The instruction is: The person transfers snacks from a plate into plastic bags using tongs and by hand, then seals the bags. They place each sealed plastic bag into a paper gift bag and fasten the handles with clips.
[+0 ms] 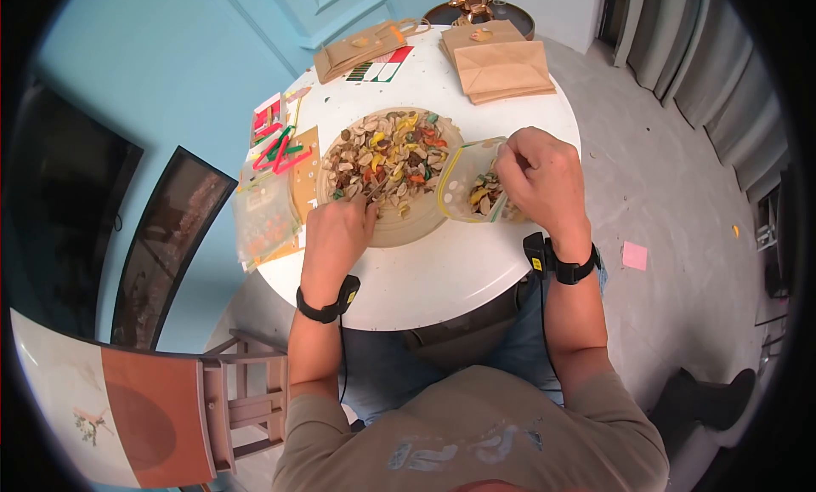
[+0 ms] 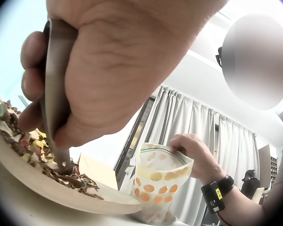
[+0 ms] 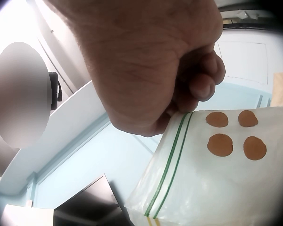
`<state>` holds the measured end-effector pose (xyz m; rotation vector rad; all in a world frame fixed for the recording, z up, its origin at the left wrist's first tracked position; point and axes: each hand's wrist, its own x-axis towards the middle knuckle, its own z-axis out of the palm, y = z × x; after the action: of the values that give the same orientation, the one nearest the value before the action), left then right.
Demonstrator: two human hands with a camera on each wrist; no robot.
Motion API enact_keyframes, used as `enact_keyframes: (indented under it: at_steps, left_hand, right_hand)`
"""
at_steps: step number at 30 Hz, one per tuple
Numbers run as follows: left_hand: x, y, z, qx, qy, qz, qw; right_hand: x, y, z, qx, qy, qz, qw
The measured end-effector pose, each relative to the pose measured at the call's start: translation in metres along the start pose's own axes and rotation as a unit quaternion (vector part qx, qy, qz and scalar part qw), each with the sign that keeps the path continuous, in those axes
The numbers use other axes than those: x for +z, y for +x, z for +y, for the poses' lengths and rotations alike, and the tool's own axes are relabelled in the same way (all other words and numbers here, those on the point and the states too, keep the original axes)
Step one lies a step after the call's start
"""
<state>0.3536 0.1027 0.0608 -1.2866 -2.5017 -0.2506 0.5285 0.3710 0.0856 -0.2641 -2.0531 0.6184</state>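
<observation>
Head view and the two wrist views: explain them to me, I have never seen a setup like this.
There is no robot here, only a person working with bare hands. The head view comes from a camera worn on the head, looking down. The other two come from small cameras strapped to the wrists, so each shows its own hand close up.

On the white table sits a round tray heaped with a dried, mixed-colour material. Brown paper bags stand or lie at the far side.

The left hand grips a greyish tool, its tip in the material. The right hand pinches the rim of an open, spotted zip bag, partly filled.
</observation>
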Motion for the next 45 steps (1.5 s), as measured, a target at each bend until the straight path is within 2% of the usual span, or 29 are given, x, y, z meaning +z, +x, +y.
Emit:
enact_keyframes:
  at_steps: [5,7,11,13,17,19,21,23,24,27,29,32,37,45]
  left_hand:
    - [-0.021,-0.013,0.005,0.006,-0.001,-0.003,1.0]
    - [-0.034,-0.017,0.009,0.015,0.0,0.024,1.0]
    - [-0.067,-0.019,0.033,0.023,0.003,0.044,0.999]
    - [-0.077,-0.018,0.049,0.052,-0.028,0.052,0.997]
    - [-0.069,-0.007,0.082,0.098,-0.094,0.06,0.989]
    - [-0.059,-0.002,0.088,0.114,-0.065,0.006,0.991]
    - [-0.058,-0.004,0.083,0.114,-0.066,0.014,0.991]
    - [-0.062,-0.014,0.073,0.046,-0.11,0.031,0.992]
    - [-0.063,-0.019,0.066,0.046,-0.109,0.029,0.993]
    - [-0.061,-0.026,0.045,0.005,-0.065,0.033,0.997]
    - [-0.049,-0.026,0.032,-0.007,-0.007,-0.01,1.0]
    - [-0.028,-0.018,0.025,0.025,0.035,-0.01,0.999]
    - [0.001,0.005,0.018,0.011,0.084,0.0,0.996]
    - [0.006,0.012,0.011,0.023,0.069,-0.005,0.997]
  right_hand:
    - [0.001,0.0,-0.002,-0.001,0.007,-0.001,1.0]
    - [0.001,0.0,-0.001,-0.004,0.009,0.003,1.0]
    - [0.0,0.0,-0.001,-0.006,0.007,0.003,1.0]
    - [0.0,-0.001,-0.001,0.0,0.004,-0.003,1.0]
    - [-0.002,0.0,-0.001,-0.005,0.0,-0.001,1.0]
    - [-0.004,0.001,-0.001,0.003,0.003,0.005,1.0]
    - [-0.005,0.002,0.0,0.003,0.008,0.008,1.0]
    - [-0.007,0.0,0.002,0.008,0.014,0.011,1.0]
    - [-0.008,0.0,0.002,0.004,0.01,0.01,1.0]
    - [-0.009,0.0,0.005,0.005,0.004,0.007,1.0]
    - [-0.011,0.0,0.006,0.008,-0.001,0.005,1.0]
    - [-0.012,0.0,0.005,0.004,-0.001,0.01,1.0]
    - [-0.013,0.001,0.002,0.005,-0.011,0.009,1.0]
    - [-0.009,0.001,0.001,0.007,0.001,0.006,1.0]
